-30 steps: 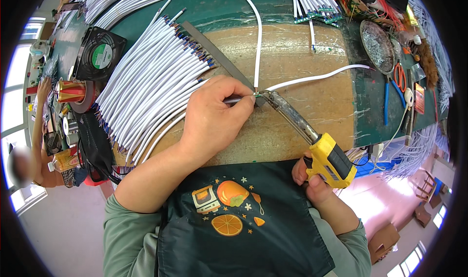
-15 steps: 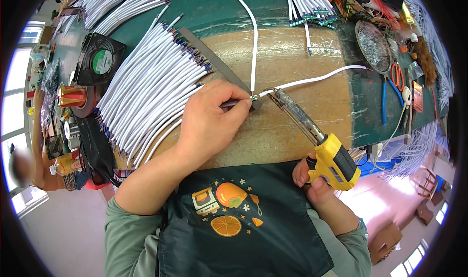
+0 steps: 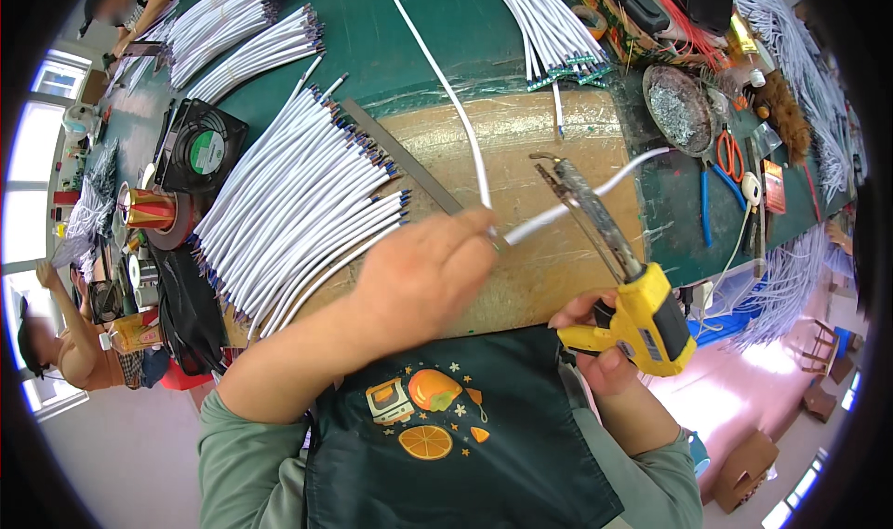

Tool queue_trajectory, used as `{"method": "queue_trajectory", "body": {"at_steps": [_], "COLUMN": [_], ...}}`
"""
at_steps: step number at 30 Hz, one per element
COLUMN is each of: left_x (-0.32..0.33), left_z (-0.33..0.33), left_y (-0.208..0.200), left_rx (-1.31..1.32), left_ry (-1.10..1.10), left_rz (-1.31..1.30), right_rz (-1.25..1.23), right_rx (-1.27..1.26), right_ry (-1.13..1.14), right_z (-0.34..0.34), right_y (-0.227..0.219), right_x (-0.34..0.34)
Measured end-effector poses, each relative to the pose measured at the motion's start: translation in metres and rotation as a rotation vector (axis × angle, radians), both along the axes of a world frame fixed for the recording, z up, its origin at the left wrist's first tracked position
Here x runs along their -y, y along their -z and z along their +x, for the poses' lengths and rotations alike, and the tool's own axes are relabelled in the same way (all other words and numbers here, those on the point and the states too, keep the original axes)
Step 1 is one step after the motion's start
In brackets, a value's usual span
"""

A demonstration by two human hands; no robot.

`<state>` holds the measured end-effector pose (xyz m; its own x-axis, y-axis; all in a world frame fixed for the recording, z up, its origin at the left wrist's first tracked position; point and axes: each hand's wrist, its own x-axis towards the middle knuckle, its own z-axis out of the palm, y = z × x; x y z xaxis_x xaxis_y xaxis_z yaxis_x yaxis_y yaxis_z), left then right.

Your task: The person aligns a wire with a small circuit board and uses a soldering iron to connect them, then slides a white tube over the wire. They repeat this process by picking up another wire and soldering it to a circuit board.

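My left hand point(image 3: 423, 278), smeared by motion, is closed with its fingertips at the lower end of a long white cable point(image 3: 456, 110). A second white cable point(image 3: 619, 183) ends just right of those fingertips, with a small green bit by its end; the joint itself is mostly hidden. My right hand point(image 3: 600, 348) grips a yellow and black soldering gun point(image 3: 665, 320). Its dark metal tip point(image 3: 551, 164) points up and left, above the second cable and apart from my left hand. A dark flat bar point(image 3: 400, 152) runs slantwise behind my left hand.
Left lies a dense row of white cables point(image 3: 298, 203), beside a black fan point(image 3: 200, 147) and a solder spool point(image 3: 149, 208). More cables with green boards point(image 3: 549, 26) lie at the back. A metal dish point(image 3: 679, 110) and orange-handled scissors point(image 3: 730, 157) are right. Other people sit at left.
The soldering gun's tip has lifted away from the joint at the cable ends. My left hand and the cable ends have moved nearer to me, and the view has shifted slightly.
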<state>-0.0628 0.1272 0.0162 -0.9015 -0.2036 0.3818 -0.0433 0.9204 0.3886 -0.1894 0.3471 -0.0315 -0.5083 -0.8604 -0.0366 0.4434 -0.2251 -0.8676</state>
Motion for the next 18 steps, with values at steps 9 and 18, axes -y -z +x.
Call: {"method": "queue_trajectory", "body": {"at_steps": [9, 18], "left_x": [-0.019, 0.037], "left_z": [0.006, 0.003], "left_y": [-0.047, 0.004], "left_rx": [0.249, 0.174], "left_ry": [-0.009, -0.571], "left_rz": [1.84, 1.421], "right_rz": [-0.184, 0.138], "right_rx": [-0.132, -0.145], "right_ry": [-0.066, -0.108], "right_z": [-0.023, -0.027], "right_y": [-0.043, -0.01], "right_x": [0.026, 0.073]}}
